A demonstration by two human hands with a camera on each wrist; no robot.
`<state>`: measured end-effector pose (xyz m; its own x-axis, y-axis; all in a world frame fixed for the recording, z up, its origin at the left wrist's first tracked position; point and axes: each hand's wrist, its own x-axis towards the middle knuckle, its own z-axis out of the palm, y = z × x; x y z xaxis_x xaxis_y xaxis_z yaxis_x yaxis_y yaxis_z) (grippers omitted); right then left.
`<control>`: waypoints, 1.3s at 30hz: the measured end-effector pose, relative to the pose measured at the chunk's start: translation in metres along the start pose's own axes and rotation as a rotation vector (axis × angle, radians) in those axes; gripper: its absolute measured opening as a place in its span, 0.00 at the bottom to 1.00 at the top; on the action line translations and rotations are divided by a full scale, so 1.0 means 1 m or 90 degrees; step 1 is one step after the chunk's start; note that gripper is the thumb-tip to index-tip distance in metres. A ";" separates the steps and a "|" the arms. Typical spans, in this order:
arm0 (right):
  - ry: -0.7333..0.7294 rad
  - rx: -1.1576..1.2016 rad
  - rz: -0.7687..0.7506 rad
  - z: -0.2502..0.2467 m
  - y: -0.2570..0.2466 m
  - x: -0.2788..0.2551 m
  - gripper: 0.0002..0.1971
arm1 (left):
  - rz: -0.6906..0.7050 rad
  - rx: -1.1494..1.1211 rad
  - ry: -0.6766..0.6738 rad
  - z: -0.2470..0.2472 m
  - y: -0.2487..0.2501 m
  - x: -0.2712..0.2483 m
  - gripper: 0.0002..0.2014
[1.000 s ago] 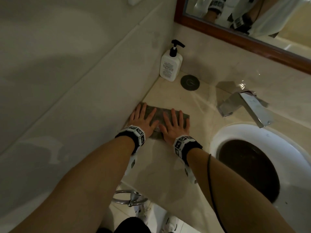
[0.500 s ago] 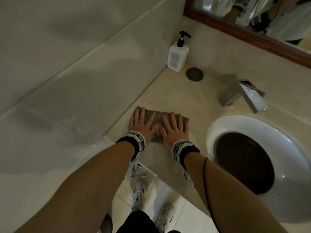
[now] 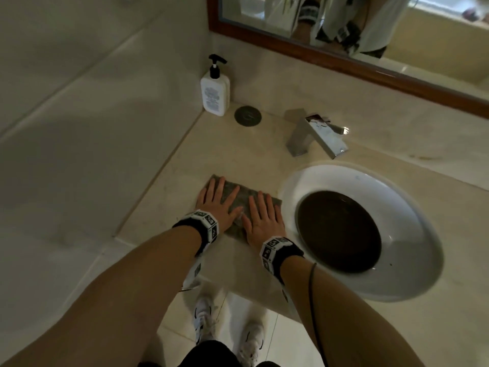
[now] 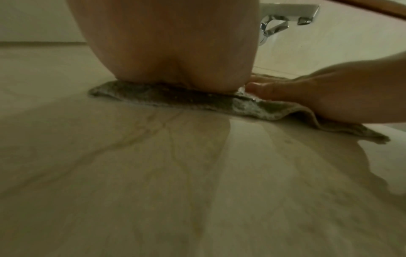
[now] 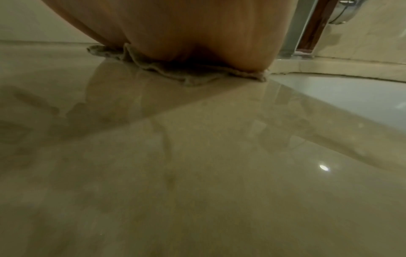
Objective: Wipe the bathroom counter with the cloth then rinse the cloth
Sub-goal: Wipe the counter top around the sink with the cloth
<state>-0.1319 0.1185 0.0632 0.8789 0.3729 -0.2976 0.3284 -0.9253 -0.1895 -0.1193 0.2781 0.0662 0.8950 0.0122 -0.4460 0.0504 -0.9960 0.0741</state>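
Observation:
A grey-green cloth point(image 3: 241, 198) lies flat on the beige marble counter point(image 3: 232, 154), just left of the white sink point(image 3: 412, 207). My left hand point(image 3: 215, 201) and right hand point(image 3: 262, 217) press flat on it side by side, fingers straight. The left wrist view shows the heel of my left hand point(image 4: 175, 52) on the cloth point(image 4: 167, 100), with the right hand point(image 4: 318, 93) beside it. In the right wrist view my right palm point(image 5: 197, 34) covers the rumpled cloth point(image 5: 171, 73). A chrome faucet point(image 3: 317, 135) stands behind the basin.
A white pump bottle point(image 3: 214, 92) stands in the back corner against the wall, with a round dark disc point(image 3: 248, 115) beside it. A wood-framed mirror point(image 3: 344, 59) hangs above. The basin's dark bowl point(image 3: 338, 231) lies right of my hands. The counter's front edge is near my wrists.
Both hands have dragged the cloth toward the counter's front edge and closer to the sink, away from the soap bottle. The head camera has tilted up slightly.

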 end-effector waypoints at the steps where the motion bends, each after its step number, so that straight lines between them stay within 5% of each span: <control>1: -0.002 0.006 0.012 0.000 0.001 0.002 0.45 | 0.011 0.005 -0.003 -0.003 0.000 0.005 0.33; 5: 0.004 0.005 0.025 -0.009 0.006 0.014 0.45 | 0.042 0.015 0.015 -0.013 0.003 0.024 0.33; 9: -0.012 0.058 0.054 -0.020 0.016 0.031 0.32 | 0.079 0.023 0.038 -0.022 0.007 0.050 0.34; 20: -0.027 0.135 0.134 -0.034 0.028 0.063 0.33 | 0.140 0.062 0.023 -0.042 0.015 0.099 0.34; 39: -0.062 0.062 0.003 0.000 0.036 -0.038 0.34 | 0.018 0.011 0.037 0.018 0.049 -0.021 0.33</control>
<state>-0.1532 0.0706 0.0678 0.8408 0.3785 -0.3870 0.2856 -0.9175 -0.2768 -0.1438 0.2276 0.0628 0.9205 -0.0117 -0.3906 0.0170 -0.9974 0.0698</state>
